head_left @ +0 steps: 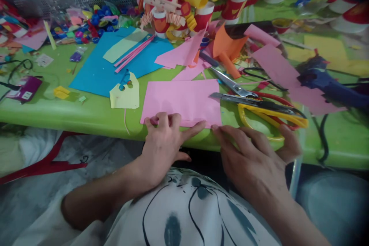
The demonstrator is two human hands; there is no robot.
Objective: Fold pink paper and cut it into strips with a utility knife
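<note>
A pink sheet of paper (181,98) lies at the table's front edge. My left hand (161,142) presses on its near edge, most fingers bent over it and the index finger stretched rightward along the edge; the thumb sticks out below. At the sheet's near right corner, my right hand (253,157) has its leading fingertips closed on the edge; its thumb is hidden. A utility knife (259,102) rests with its blade tip over the sheet's right side. Beside it are scissors (230,81) with red and yellow handles, close above my right hand.
A blue glue gun (331,84) lies at the right. Blue card (95,65) with pink strips (134,54) and a cut pale-yellow piece (125,96) sit at the left. Red-and-yellow paper models (175,0) stand behind. Orange paper (227,48) and scraps lie between on the green table (95,113).
</note>
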